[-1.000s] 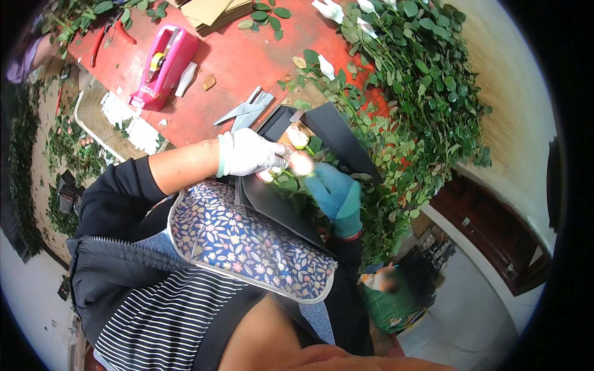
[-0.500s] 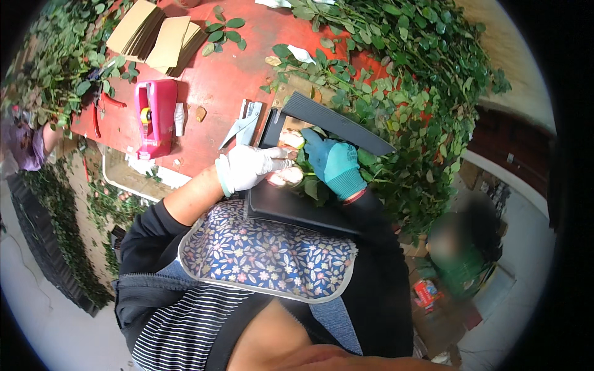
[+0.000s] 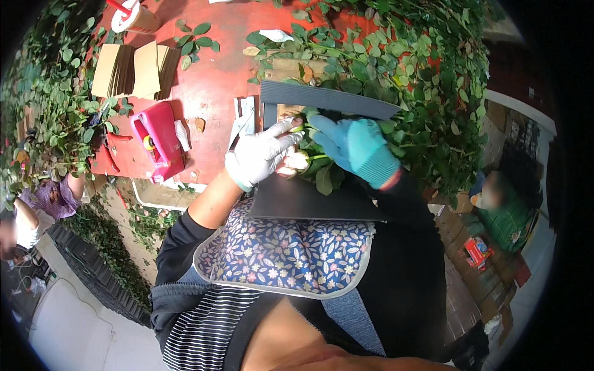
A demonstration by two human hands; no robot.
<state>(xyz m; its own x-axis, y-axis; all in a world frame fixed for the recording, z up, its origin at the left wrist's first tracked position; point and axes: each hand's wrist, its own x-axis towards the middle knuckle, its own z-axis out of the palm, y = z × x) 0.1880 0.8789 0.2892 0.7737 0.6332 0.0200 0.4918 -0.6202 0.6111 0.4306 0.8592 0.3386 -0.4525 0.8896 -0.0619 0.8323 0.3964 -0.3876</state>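
Observation:
My left hand [image 3: 263, 154], in a white glove, has its fingers closed around a pale rose head, mostly hidden. My right hand [image 3: 359, 145], in a blue-and-teal glove, comes from the other side, its fingers closed at the stem just behind that head. Below them a second pale pink rose [image 3: 297, 162] lies with its leafy stem pointing right. Both roses are inside a dark open-ended holder, between its ridged far wall [image 3: 328, 99] and its smooth near wall [image 3: 309, 201]. A metal stapler [image 3: 244, 120] lies just left of the holder.
A pink tape dispenser [image 3: 159, 142], red-handled pruners [image 3: 112, 151] and brown card stacks [image 3: 114, 71] are on the red table [image 3: 216, 62]. A cup with a straw [image 3: 137, 20] stands far left. Leafy stems [image 3: 433, 80] pile up right. Other people [image 3: 507, 213] sit at both sides.
The view has shifted, so the table items appear moved. My left fingers have drawn in around the upper rose head, and my right hand has turned flatter beside it.

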